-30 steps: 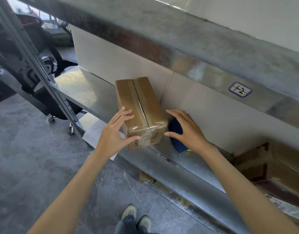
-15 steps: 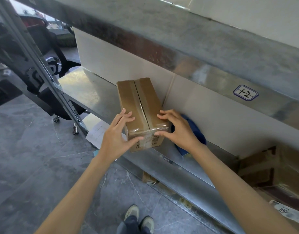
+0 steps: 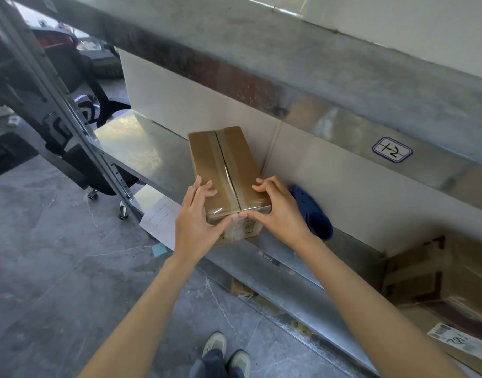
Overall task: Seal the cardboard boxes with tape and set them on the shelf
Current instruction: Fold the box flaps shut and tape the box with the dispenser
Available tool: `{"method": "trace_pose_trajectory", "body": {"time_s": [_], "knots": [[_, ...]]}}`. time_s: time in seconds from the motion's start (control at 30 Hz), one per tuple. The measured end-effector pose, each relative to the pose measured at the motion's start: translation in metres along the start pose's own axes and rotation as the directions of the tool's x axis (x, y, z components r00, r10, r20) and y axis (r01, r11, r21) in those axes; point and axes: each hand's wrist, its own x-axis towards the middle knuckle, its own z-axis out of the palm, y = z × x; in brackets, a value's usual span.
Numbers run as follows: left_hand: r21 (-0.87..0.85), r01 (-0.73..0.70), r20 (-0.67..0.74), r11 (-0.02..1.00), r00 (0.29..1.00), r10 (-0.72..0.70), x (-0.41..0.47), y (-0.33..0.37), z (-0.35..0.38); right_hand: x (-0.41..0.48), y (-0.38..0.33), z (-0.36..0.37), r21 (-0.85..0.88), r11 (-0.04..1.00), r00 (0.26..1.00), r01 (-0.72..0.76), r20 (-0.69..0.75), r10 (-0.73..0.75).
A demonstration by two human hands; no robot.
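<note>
- Box [image 3: 220, 165]: plain brown cardboard, oblong, lying flat on the shelf [image 3: 141, 148], with its far end near the white back panel and its near end at the front lip.
- Tape [image 3: 226, 173]: a glossy clear strip running along the top seam and folding down over the near end, wrinkling at the edge.
- Left grip [image 3: 196, 216]: fingers curling onto the box's top left edge, thumb pressing the near top edge, so it is holding the box.
- Right grip [image 3: 280, 211]: doing the same on the right side, with both thumb tips almost meeting at the seam.
- Shelf: mottled sheet steel, shining dully. The beam above is carrying a blue-bordered sticker [image 3: 392, 149] hand-marked "1-2".
- Blue rounded object [image 3: 313, 214]: lying on the shelf just right of the box, partly behind the right grip; can't tell what it is.
- More cardboard boxes [image 3: 452, 274] sitting on the lower tier to the right, and a printed paper sheet [image 3: 161, 216] lying below the shelf on the left.
- Floor [image 3: 43, 255]: grey veined tile. A black office chair [image 3: 92, 105] on castors is standing behind the shelf upright.
</note>
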Motion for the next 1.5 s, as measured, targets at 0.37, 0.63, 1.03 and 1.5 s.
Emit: {"method": "trace_pose_trajectory", "body": {"time_s": [0.37,0.63,1.03,1.5], "knots": [[-0.106,-0.080,0.264,0.991,0.959,0.106,0.012,-0.022,-0.041,0.009,0.020,-0.035,-0.035,0.994,0.976,0.106,0.194,-0.097],[-0.019,0.029,0.076,0.999,0.997,-0.028,0.003,0.003,-0.024,-0.002,0.003,-0.016,-0.050,0.998,0.999,0.035,0.025,-0.034],[-0.104,0.067,0.076,0.992,0.995,-0.059,0.002,0.003,-0.026,0.004,0.005,-0.022,0.032,0.999,0.999,0.011,0.036,-0.012],[-0.129,0.050,0.231,0.990,0.973,-0.019,0.005,-0.006,-0.038,0.003,0.010,-0.033,0.024,0.999,0.989,0.032,0.145,-0.035]]}}
